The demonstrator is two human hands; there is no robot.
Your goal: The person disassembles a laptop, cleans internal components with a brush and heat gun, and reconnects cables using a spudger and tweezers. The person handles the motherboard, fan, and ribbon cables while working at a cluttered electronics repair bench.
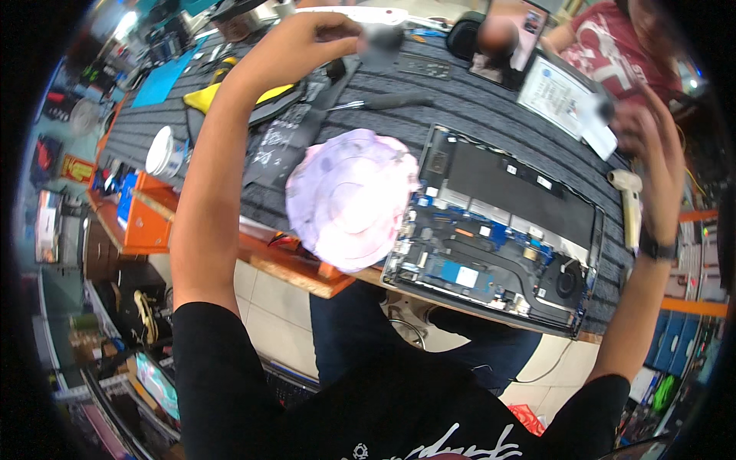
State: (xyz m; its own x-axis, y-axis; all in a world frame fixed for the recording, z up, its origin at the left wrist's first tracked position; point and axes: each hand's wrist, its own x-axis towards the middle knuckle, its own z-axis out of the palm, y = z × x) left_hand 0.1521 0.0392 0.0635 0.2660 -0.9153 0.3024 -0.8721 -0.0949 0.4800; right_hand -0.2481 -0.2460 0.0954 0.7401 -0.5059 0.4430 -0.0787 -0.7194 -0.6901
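Observation:
My left hand (pixel 326 42) reaches across to the far side of the bench, its fingers curled together beside a blurred dark round thing (pixel 382 37). Whatever lies between those fingers cannot be made out. At the right, my right hand (pixel 652 149) is raised with fingers apart, near a small white card (pixel 599 138) and a flat panel with a white label (pixel 560 100). An opened laptop base (pixel 498 230) lies between my arms, showing its battery (pixel 514 180), circuit boards and fan (pixel 566 282). A round, pinkish-white, stained disc (pixel 353 199) overlaps its left side.
A dark-handled screwdriver (pixel 391 101) lies on the striped mat beyond the disc. Yellow-and-black tools (pixel 203 100) and a white tub (pixel 162 152) are at left. A cream-coloured tool (pixel 629 207) lies right of the laptop. Across the bench sits a person in a red shirt (pixel 621 46).

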